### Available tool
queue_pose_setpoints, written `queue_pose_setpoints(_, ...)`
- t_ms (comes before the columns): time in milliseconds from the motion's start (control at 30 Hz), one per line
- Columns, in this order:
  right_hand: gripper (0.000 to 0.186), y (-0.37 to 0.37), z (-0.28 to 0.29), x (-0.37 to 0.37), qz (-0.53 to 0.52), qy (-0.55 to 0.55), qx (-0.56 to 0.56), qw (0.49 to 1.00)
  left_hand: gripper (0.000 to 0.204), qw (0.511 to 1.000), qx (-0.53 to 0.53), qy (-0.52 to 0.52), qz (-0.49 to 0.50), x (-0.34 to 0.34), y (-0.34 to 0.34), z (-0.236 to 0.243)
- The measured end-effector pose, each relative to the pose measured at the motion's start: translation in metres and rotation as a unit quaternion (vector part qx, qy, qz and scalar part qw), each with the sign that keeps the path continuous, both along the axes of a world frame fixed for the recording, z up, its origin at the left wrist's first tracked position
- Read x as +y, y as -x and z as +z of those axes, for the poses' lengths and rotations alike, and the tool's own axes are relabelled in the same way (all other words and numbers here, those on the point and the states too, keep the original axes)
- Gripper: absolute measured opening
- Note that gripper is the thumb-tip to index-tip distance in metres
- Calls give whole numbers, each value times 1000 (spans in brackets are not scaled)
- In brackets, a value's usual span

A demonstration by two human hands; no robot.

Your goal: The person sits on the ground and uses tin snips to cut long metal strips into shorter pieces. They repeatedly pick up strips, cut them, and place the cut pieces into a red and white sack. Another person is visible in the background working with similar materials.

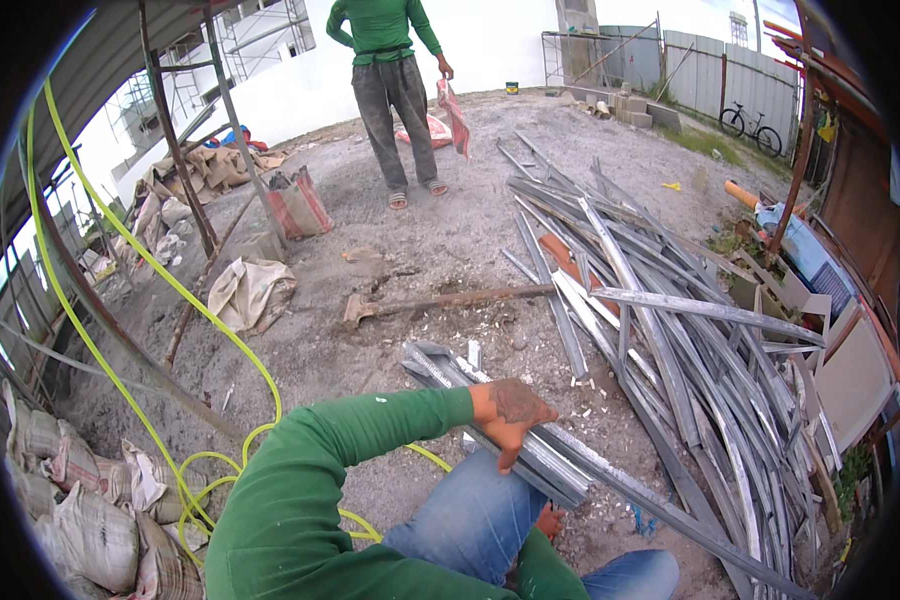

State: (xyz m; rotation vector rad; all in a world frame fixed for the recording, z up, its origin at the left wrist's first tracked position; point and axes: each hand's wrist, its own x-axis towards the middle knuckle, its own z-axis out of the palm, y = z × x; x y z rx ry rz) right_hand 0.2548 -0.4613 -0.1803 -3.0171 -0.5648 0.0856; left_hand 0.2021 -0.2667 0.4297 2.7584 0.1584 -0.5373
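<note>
My left hand (511, 414), in a green sleeve, is closed over a bundle of grey metal channels (550, 462) lying across my jeans-clad knee (460, 515). One longer metal channel (660, 515) runs from the bundle toward the lower right. Below the bundle's near end, only a small part of my right hand (549, 521) shows. The knee and the metal hide its fingers. A large heap of similar metal channels (690, 340) lies on the ground to my right. Beyond the bundle a rusty long-handled tool (450, 300) rests on the dirt.
A person in a green shirt (385, 60) stands ahead, holding a red-and-white sack (454, 118). A yellow hose (235, 350) loops at left beside filled sacks (95, 535). Metal posts (175, 140) stand at far left. A bicycle (751, 127) leans by the fence.
</note>
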Motion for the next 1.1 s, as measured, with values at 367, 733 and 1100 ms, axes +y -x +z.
queue_pose_setpoints(367, 46, 3, 10, 2, -27, -32, 54, 998, 96, 1000, 21, 1, 5, 1, -3, -1)
queue_pose_setpoints(733, 45, -20, -1, 3, -22, 54, 148, 987, 96, 1000, -9, 3, -17, 2, -15, -1)
queue_pose_setpoints(1100, 52, 4, 42, 7, -84, -47, 77, 992, 93, 1000, 7, 14, 7, 4, -2, -6)
